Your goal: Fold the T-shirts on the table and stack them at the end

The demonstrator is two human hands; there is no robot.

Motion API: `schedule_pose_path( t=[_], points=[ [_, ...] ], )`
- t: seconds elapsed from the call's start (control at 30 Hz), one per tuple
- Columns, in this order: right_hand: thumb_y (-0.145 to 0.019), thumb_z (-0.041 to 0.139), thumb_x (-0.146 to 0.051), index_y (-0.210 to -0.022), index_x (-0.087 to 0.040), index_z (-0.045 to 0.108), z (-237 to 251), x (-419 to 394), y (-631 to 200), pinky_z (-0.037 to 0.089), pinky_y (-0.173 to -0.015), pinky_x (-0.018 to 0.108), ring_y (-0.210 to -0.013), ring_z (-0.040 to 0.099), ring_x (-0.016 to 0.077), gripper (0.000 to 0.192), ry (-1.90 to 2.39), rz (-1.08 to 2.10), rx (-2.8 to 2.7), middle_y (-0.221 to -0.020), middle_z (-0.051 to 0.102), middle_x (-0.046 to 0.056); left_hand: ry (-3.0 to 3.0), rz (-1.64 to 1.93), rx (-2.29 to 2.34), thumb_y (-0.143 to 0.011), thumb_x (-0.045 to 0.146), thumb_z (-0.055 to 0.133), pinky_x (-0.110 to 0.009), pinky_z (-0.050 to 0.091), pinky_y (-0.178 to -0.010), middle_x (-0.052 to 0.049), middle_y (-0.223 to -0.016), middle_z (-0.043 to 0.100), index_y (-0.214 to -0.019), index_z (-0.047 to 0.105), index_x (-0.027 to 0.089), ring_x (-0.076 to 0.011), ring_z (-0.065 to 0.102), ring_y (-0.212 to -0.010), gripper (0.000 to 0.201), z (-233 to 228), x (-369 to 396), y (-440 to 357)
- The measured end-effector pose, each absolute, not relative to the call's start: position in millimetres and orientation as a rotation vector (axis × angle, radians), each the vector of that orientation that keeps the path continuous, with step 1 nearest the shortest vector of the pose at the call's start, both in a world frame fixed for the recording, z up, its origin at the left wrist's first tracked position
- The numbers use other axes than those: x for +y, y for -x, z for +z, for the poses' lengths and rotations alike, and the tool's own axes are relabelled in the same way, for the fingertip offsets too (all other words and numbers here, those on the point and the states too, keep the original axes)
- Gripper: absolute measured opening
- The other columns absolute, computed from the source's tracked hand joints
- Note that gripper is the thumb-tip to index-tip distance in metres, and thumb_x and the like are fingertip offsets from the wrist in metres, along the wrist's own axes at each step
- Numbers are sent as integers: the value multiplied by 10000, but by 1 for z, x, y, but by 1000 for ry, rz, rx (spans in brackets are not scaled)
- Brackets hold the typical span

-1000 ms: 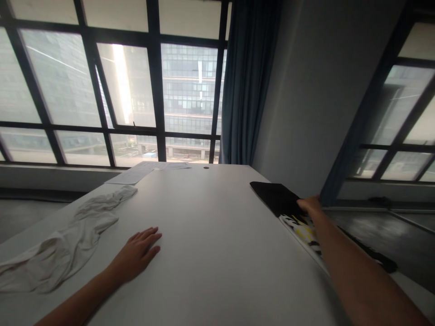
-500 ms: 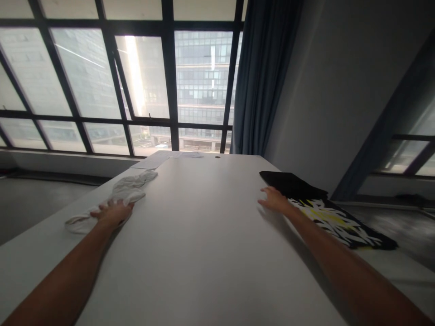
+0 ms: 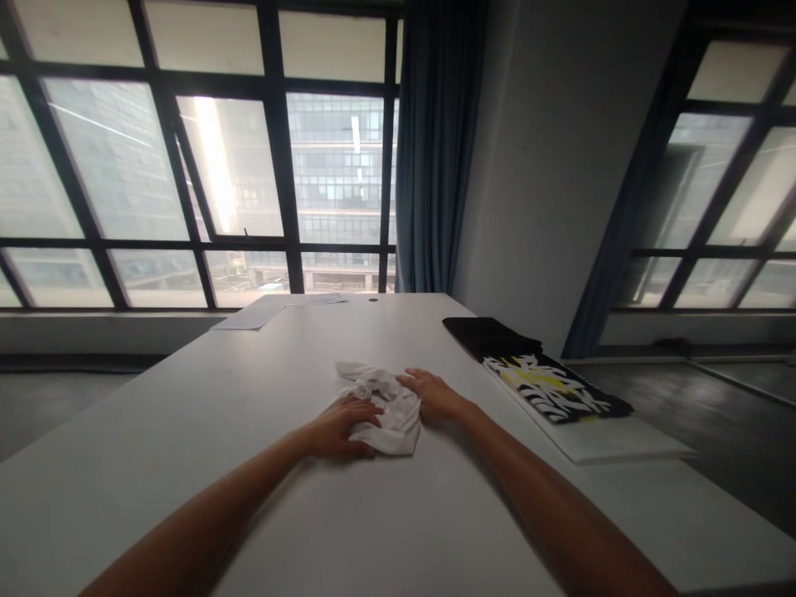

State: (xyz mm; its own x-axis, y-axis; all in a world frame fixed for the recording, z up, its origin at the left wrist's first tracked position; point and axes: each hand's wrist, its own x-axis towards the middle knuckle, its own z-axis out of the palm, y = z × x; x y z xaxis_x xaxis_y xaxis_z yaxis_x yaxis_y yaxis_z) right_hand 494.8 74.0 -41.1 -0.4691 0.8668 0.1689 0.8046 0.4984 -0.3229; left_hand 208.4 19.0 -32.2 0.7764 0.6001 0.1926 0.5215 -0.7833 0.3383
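Note:
A crumpled white cloth (image 3: 393, 427) lies bunched up in the middle of the table. My left hand (image 3: 342, 427) rests over its left side, fingers bent onto the fabric and gripping it. From the right, my right hand (image 3: 432, 395) holds the cloth's edge, its fingertips at the upper right of the bundle. The cloth's left part is partly hidden under my left fingers.
The white table (image 3: 298, 522) stretches toward the window (image 3: 336, 166). Papers (image 3: 249, 315) lie at its far left. On the right are a folded black cloth (image 3: 488, 333), a black garment with a white and yellow print (image 3: 553, 385) and a flat white slab (image 3: 613, 448).
The white cloth has moved from the table's left side to the middle with my left hand. My right hand has come inward from beside the black cloth to the white one. The view has shifted.

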Motion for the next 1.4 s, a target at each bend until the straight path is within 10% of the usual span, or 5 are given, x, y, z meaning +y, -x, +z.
schedule_pose_path(
  t=[0.17,0.37,0.8,1.17,1.4],
  points=[
    [-856,623,-291,-985,-218,713,-39,74,-515,242,-1125,490,-1250,502,312,173,1429,163,-2331,-1194,662,129,-2667,330,1230,-746,728,610,-435,263,-1166,-98,-1520,444,-1450,457,258,-310,412,-1377,860,-31,34,-144],
    [-891,527,-572,-665,-213,558,-15,68,-527,381,-969,335,-945,560,249,426,1382,91,-2019,-858,620,90,-2444,508,1682,-789,611,532,-382,450,-988,-111,-1227,680,-1153,675,212,-297,613,-1132,559,-36,53,-93],
    [-553,846,-339,-1068,-208,656,-6,44,-553,446,-752,264,-882,629,221,564,1587,454,-2428,-1029,682,48,-1227,1696,1344,-588,482,707,-255,464,-522,-12,-701,651,-899,634,142,-160,591,-594,467,-9,58,-103],
    [-869,625,-364,-1158,-166,623,-16,71,-585,431,-801,281,-975,627,226,350,1797,14,-1927,-1112,683,122,-2393,764,1647,-587,625,775,-532,376,-1089,-114,-1523,420,-1229,638,258,-379,385,-1375,752,-1,40,-65],
    [-764,676,-255,-968,-161,682,-28,69,-592,436,-745,254,-852,613,193,224,1769,232,-2170,-958,712,73,-2440,413,1239,-758,657,597,-402,461,-1004,-103,-1229,686,-1033,743,227,-306,613,-1127,531,-11,25,-105]
  ],
)
